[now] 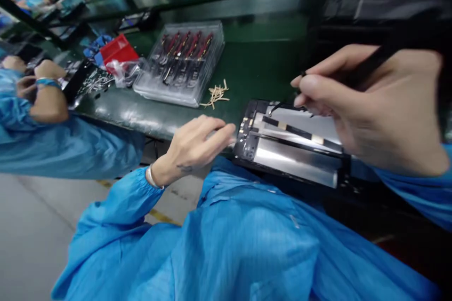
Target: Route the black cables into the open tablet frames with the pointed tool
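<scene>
Pinching a thin black tool, the right hand works over the opened black device with silver plates at the near table edge, while the left hand, fingers loose, holds nothing and steadies its left end; clear plastic tray of red-handled parts sits farther left

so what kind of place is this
Most likely an electronics assembly line. The right hand works a thin black tool on an opened device, which the left hand steadies. A clear tray of parts sits on the green bench, and a co-worker's sleeve is a blue smock.
</scene>
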### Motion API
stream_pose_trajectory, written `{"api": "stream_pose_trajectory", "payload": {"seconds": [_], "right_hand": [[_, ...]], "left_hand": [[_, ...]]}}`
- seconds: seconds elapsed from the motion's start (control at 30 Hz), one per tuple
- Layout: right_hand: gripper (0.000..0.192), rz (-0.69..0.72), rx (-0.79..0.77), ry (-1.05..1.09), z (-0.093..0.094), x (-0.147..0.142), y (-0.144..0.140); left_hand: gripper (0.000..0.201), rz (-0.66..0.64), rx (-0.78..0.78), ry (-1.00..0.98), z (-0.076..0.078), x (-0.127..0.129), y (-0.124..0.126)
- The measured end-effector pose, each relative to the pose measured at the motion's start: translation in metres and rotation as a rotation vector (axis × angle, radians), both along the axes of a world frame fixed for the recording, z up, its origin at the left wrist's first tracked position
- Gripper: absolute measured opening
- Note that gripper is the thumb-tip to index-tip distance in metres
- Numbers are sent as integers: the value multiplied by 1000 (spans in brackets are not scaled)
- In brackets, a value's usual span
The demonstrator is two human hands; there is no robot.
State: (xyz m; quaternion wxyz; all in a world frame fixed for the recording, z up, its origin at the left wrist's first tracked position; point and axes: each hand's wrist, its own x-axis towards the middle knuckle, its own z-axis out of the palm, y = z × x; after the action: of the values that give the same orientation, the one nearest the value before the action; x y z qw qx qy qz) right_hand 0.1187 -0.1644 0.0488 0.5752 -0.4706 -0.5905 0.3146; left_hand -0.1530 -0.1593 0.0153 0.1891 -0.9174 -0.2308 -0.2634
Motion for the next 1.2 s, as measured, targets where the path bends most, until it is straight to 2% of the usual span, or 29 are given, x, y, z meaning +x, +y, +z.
{"api": "stream_pose_trajectory", "payload": {"seconds": [0.07, 0.13, 0.2, 0.27, 0.37, 0.47, 0.57, 0.63, 0.7, 0.77, 0.87, 1.0, 1.1, 1.2], "right_hand": [[9, -3, 70, -17, 2, -2, 3], [9, -14, 98, -9, 2, -1, 6], [8, -24, 110, 1, 1, 1, 7], [10, -19, 120, 14, 1, 3, 8], [21, -11, 119, 19, 2, 6, 12], [29, 7, 102, -39, 0, 11, 20], [33, 71, 78, -89, -4, 13, 27], [32, 91, 74, -101, -7, 13, 29], [27, 69, 86, -111, -9, 14, 27], [23, 26, 106, -143, -9, 19, 22], [23, 0, 73, -263, -11, 38, 12], [27, 47, -156, -519, -20, 78, -3], [34, 61, -337, -631, -29, 101, -13], [40, 39, -468, -696, -31, 111, -19]], "left_hand": [[22, -12, 106, -42, 19, 30, 17], [33, 5, 146, -11, 34, 60, 31], [41, 30, 104, -6, 42, 83, 40], [45, 37, 41, -49, 44, 96, 46], [40, -29, -82, -167, 42, 97, 54], [27, -128, -379, -396, 41, 91, 60], [30, -133, -654, -575, 42, 90, 64], [29, -139, -748, -636, 41, 92, 65], [27, -147, -776, -666, 40, 92, 65], [28, -138, -770, -620, 38, 90, 65], [31, -131, -782, -341, 33, 84, 69], [28, -134, -737, 27, 19, 80, 83], [28, -170, -654, 101, 8, 85, 93], [28, -256, -565, 94, 1, 92, 98]]}}
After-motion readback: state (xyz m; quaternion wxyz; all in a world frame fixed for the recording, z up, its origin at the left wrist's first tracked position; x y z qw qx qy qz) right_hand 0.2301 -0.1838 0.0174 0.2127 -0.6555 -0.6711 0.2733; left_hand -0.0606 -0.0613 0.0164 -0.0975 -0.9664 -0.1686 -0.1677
